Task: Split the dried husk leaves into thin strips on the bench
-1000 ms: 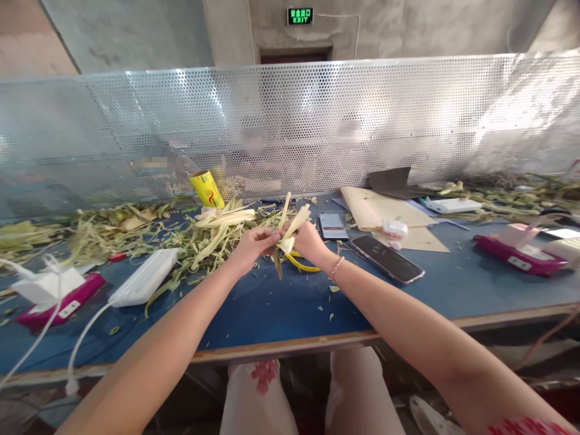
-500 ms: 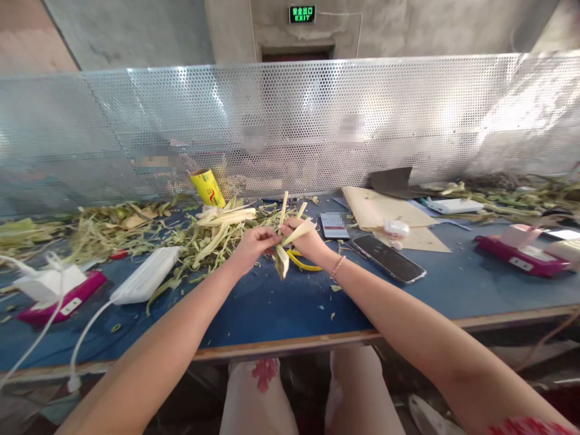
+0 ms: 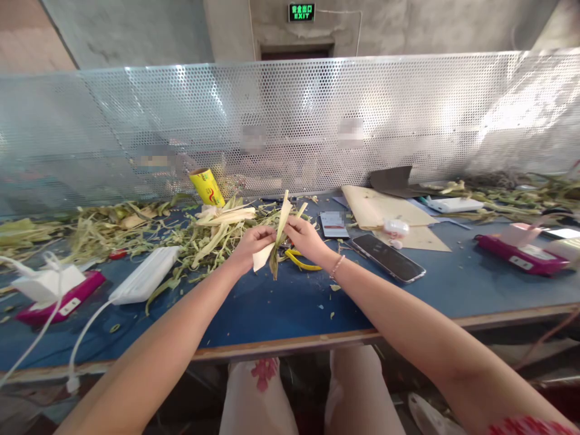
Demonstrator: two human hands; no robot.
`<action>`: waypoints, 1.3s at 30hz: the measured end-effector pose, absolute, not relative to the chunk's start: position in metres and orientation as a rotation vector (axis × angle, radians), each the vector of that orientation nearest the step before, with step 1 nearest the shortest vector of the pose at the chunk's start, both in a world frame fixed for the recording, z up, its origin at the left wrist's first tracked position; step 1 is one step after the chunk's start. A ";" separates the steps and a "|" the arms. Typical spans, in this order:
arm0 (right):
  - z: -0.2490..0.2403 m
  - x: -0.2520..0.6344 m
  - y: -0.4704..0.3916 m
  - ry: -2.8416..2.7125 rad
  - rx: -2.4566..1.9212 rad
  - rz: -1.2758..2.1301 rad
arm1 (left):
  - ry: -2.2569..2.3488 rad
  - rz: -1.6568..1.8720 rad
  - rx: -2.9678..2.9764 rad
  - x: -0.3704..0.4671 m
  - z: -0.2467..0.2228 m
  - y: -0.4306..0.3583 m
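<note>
A pale strip of dried husk [image 3: 283,220] stands upright between my two hands, over the blue table [image 3: 272,314]. My left hand [image 3: 257,244] pinches it from the left, and a wide cream flap hangs below those fingers. On the right side, the fingers of my right hand [image 3: 303,237] are closed on the same husk bundle. Its darker end points down toward the table. Just under my right hand lies a yellow-handled tool [image 3: 301,261]. A heap of husk strips [image 3: 217,232] spreads behind and left of my left hand.
A yellow tube [image 3: 207,187] stands tilted near the perforated metal screen [image 3: 294,121]. Right of my hands lie two phones [image 3: 388,258], brown paper [image 3: 385,205] and a magenta power strip [image 3: 521,257]. A white power bank [image 3: 145,276] with a cable is at left.
The wide cream flap has swung from the right side of the bundle to the lower left. The upright strip looks broader, and both hands have shifted slightly.
</note>
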State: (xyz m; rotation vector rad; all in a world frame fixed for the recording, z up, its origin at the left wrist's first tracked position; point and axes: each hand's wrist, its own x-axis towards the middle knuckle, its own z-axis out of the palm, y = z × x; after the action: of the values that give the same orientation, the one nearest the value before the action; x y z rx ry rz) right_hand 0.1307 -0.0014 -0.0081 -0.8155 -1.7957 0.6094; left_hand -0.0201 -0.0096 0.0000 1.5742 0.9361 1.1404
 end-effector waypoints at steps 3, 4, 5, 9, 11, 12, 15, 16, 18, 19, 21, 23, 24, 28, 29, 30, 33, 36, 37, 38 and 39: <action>-0.009 0.131 0.000 -1.769 -0.860 0.580 | 0.957 1.114 1.752 -0.021 0.001 -0.010; -0.010 0.131 0.000 -1.760 -0.873 0.569 | 0.969 1.109 1.828 -0.021 0.001 -0.011; -0.010 0.131 0.000 -1.751 -0.886 0.558 | 0.982 1.106 1.899 -0.021 0.001 -0.010; -0.009 0.131 0.000 -1.743 -0.924 0.532 | 1.037 1.107 2.046 -0.022 0.000 -0.010; -0.008 0.131 -0.001 -1.757 -0.939 0.515 | 1.085 1.103 2.069 -0.022 -0.002 -0.011; -0.008 0.131 -0.002 -1.768 -0.947 0.500 | 1.108 1.102 2.080 -0.021 -0.002 -0.011; -0.007 0.130 -0.005 -1.802 -0.941 0.457 | 1.180 1.131 2.124 -0.020 -0.003 -0.014; -0.008 0.129 -0.006 -1.809 -0.923 0.452 | 1.203 1.148 2.140 -0.019 -0.003 -0.016; -0.008 0.128 -0.007 -1.819 -0.884 0.461 | 1.246 1.179 2.173 -0.018 -0.002 -0.017; -0.008 0.128 -0.007 -1.820 -0.872 0.469 | 1.258 1.191 2.187 -0.018 -0.001 -0.018; -0.009 0.128 -0.008 -1.818 -0.877 0.476 | 1.249 1.195 2.191 -0.018 0.001 -0.018; -0.009 0.128 -0.008 -1.807 -0.904 0.473 | 1.212 1.181 2.158 -0.019 0.003 -0.017; -0.008 0.129 -0.008 -1.802 -0.915 0.474 | 1.193 1.169 2.131 -0.019 0.003 -0.016; -0.007 0.129 -0.007 -1.792 -0.929 0.533 | 1.134 1.090 2.049 -0.021 0.003 -0.013; -0.007 0.129 -0.007 -1.787 -0.930 0.557 | 1.122 1.079 2.039 -0.021 0.003 -0.012; -0.006 0.129 -0.007 -1.783 -0.931 0.580 | 1.113 1.075 2.032 -0.021 0.002 -0.012; -0.005 0.129 -0.007 -1.769 -0.930 0.629 | 1.096 1.092 2.019 -0.021 0.001 -0.011; -0.004 0.129 -0.008 -1.764 -0.925 0.640 | 1.117 1.088 2.026 -0.020 0.001 -0.012; -0.004 0.129 -0.008 -1.761 -0.925 0.635 | 1.132 1.084 2.032 -0.020 0.001 -0.013; -0.003 0.129 -0.008 -1.760 -0.929 0.629 | 1.143 1.076 2.037 -0.019 0.001 -0.014; -0.003 0.129 -0.009 -1.756 -0.937 0.619 | 1.144 1.066 2.039 -0.019 0.001 -0.015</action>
State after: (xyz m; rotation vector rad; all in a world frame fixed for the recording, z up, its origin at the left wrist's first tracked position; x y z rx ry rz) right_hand 0.1288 -0.0087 -0.0028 -0.9368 -1.7560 0.6193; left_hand -0.0185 -0.0146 0.0007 2.0385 1.1435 1.0659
